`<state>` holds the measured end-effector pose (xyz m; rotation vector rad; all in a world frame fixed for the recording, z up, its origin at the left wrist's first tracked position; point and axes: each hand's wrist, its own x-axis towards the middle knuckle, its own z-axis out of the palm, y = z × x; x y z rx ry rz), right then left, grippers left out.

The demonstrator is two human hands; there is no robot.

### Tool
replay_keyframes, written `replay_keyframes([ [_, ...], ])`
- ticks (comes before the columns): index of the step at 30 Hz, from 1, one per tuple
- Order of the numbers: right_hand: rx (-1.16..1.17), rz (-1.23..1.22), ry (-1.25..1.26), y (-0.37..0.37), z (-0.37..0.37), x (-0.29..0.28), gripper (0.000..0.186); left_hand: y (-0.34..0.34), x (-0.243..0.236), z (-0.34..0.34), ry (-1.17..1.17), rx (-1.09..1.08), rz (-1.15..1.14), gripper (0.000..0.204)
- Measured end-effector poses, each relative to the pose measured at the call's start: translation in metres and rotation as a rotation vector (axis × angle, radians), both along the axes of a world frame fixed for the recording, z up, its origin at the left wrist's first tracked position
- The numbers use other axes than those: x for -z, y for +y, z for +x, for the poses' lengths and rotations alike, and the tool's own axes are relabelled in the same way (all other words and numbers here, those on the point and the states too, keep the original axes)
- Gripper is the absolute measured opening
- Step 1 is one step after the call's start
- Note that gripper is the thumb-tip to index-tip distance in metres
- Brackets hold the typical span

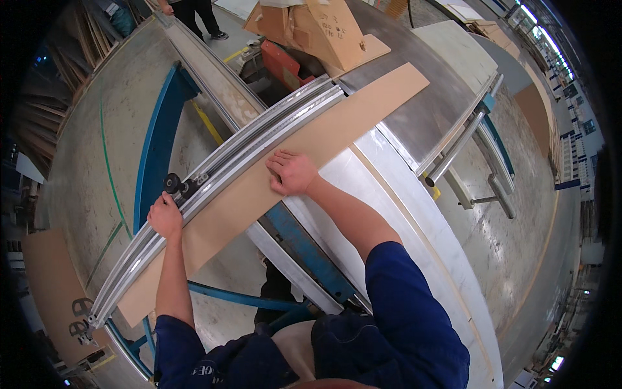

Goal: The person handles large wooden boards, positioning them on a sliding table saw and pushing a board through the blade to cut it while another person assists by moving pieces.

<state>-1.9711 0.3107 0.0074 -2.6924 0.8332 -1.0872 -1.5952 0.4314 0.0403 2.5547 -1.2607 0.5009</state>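
A long, narrow tan board [223, 223] lies diagonally along an aluminium fence [253, 146], reaching onto the metal saw table [421, 84] at the upper right. My left hand [166, 217] is closed over the fence, fingertips just below a black knob [172, 182] on a clamp-like stop [190, 188]. Part of its grip is hidden under the hand. On the board's middle, my right hand [293, 173] presses down with bent fingers, the thumb apart from them. It touches the board close to the fence and does not grip it.
Brown panel pieces [343, 39] are stacked beyond the fence, near a red machine part [280, 65]. A blue curved arm [155, 136] extends at left. Another person [194, 13] stands at the far end. A metal tube [457, 149] sticks out on the right.
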Motion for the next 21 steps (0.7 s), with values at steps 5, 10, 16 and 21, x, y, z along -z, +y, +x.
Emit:
replay_keyframes([
  [5, -0.016, -0.015, -0.014, -0.005, 0.002, 0.007, 0.033, 0.001, 0.000, -0.004, -0.039, -0.011, -0.032, 0.040],
  [10, -0.045, -0.045, -0.020, -0.003, 0.000, 0.014, 0.031, 0.005, -0.003, -0.008, -0.001, -0.057, -0.040, 0.040],
  [16, -0.074, -0.002, -0.026, -0.001, -0.002, 0.013, 0.028, 0.010, 0.002, -0.009, 0.020, -0.074, -0.031, 0.039],
  [21, -0.063, -0.068, -0.052, 0.003, -0.003, 0.012, 0.027, 0.015, 0.002, -0.010, -0.003, -0.083, -0.048, 0.038],
])
